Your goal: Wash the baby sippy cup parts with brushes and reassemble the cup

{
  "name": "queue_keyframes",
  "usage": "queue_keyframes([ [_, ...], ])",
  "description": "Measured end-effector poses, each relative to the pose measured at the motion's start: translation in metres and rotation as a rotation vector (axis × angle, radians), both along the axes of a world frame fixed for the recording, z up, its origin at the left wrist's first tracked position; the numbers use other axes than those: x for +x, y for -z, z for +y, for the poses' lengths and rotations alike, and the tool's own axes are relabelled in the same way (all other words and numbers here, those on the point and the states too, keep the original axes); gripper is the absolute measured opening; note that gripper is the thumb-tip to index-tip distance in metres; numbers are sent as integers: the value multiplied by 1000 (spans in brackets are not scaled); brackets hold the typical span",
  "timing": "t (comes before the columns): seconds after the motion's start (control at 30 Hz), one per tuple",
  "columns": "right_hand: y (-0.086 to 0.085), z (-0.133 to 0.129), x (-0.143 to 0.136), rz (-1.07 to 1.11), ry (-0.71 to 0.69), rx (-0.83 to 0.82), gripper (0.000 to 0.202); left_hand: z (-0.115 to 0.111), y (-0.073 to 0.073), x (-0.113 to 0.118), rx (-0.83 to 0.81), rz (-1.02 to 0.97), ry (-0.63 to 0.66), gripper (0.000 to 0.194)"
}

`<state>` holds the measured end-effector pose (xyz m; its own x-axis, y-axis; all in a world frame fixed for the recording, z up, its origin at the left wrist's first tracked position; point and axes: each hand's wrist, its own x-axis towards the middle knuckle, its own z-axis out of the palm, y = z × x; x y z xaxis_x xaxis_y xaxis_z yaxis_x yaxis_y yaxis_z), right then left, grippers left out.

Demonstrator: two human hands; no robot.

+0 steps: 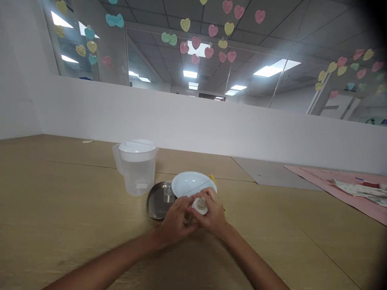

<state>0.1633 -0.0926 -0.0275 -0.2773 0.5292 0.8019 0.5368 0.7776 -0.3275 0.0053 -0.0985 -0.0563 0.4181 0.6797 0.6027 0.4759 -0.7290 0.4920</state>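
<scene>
In front of me, both hands close around a small bottle whose white round cap (200, 205) with a stubby pale nozzle faces up toward me. My right hand (213, 213) grips the cap end between thumb and fingers. Lower down, my left hand (177, 220) wraps the bottle's body, which is mostly hidden by the fingers. Just beyond the hands lies a white oval bowl (190, 182), partly covered by the right fingers. Left of it, a metal tray (156, 203) holds a small clear cup (168, 191). Something yellow (212, 177) shows behind the bowl's right rim.
A clear lidded pitcher (138, 173) stands behind the tray at left. On the right, a pink cloth (320, 177) carries a patterned cloth (359, 189) and a red item. A white wall (193, 121) with windows above bounds the wooden table.
</scene>
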Motion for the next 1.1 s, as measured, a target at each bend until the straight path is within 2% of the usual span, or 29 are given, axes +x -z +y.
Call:
queue_keyframes([
  [0.2,10,9,3,98,-44,-21,37,5,5,-1,-87,-70,-21,62],
  [0.37,11,7,7,229,-284,-324,49,7,7,-3,-80,-55,6,72],
  [0.47,11,7,6,258,-371,-398,54,7,7,-2,-78,-41,-2,72],
  [0.53,14,7,5,259,-344,-337,56,6,5,-1,-66,-26,-32,70],
  [0.7,27,10,7,283,-118,-33,46,4,2,-2,5,20,-125,71],
  [0.83,29,8,7,227,-79,204,34,8,2,-5,20,20,-169,67],
  [0.9,28,7,4,206,-63,214,29,10,3,-6,32,23,-176,58],
  [0.97,25,5,1,232,-25,145,27,10,2,-6,32,29,-173,50],
  [1.1,22,5,-4,210,-20,-29,39,8,-4,-6,14,62,-124,43],
])
